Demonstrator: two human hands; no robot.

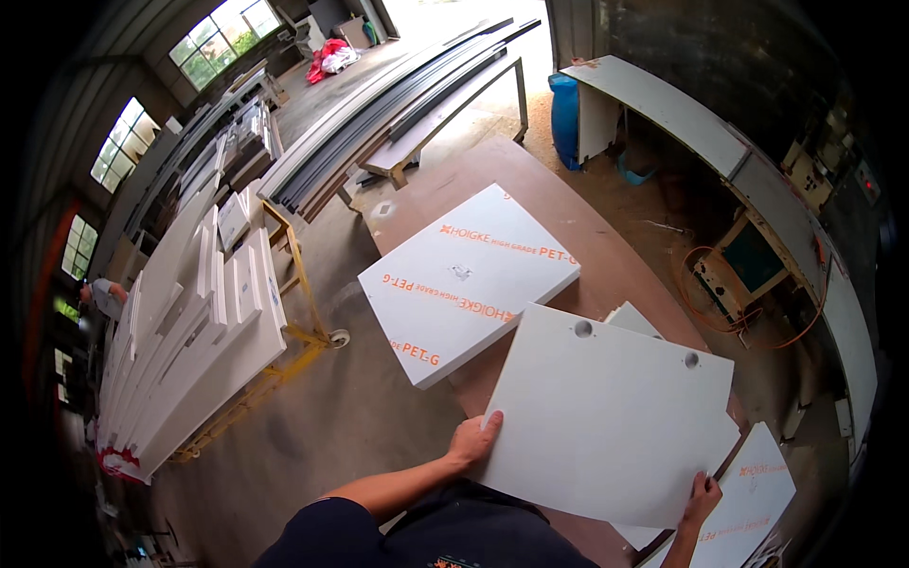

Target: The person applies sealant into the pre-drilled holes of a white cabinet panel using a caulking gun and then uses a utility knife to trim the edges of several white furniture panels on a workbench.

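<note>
- Plain white panel (pixel 606 417), matte, with two small grey round holes near the far edge.
- White board (pixel 469 279) behind, crossed by orange printed lettering in diagonal rows.
- Another white board (pixel 757 488) at right, also orange-printed.
- Reddish-brown surface (pixel 530 180) underneath.
- Stacked white panels (pixel 199 331) on a yellow trolley (pixel 284 346).
- Blue barrel (pixel 564 118).
- Orange cable (pixel 729 322) coiled on the dusty grey-brown floor (pixel 360 407).
- Dark navy sleeve (pixel 317 535).
</note>
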